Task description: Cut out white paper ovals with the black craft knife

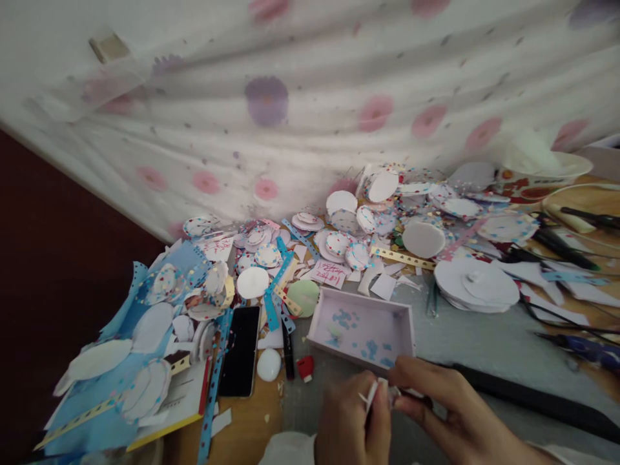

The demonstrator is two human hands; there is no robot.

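At the lower middle of the head view, my left hand (353, 416) is closed around a small white paper piece (372, 395), held on edge between thumb and fingers. Close beside it on the right, my right hand (448, 403) pinches with thumb and index finger at the paper's edge; what lies in that pinch is too small to make out. Just beyond both hands sits a shallow white box (361, 307) with small blue paper bits (345, 318) scattered on its floor. The right fingertips are near the box's front wall.
White paper discs (477, 284) and decorated rounds lie heaped along the back. A phone (239, 352), a white round lid (269, 365), a black pen (287, 352) and a red object (305, 368) lie left. Right are a long black bar (533, 400) and blue-handled tool (588, 350).
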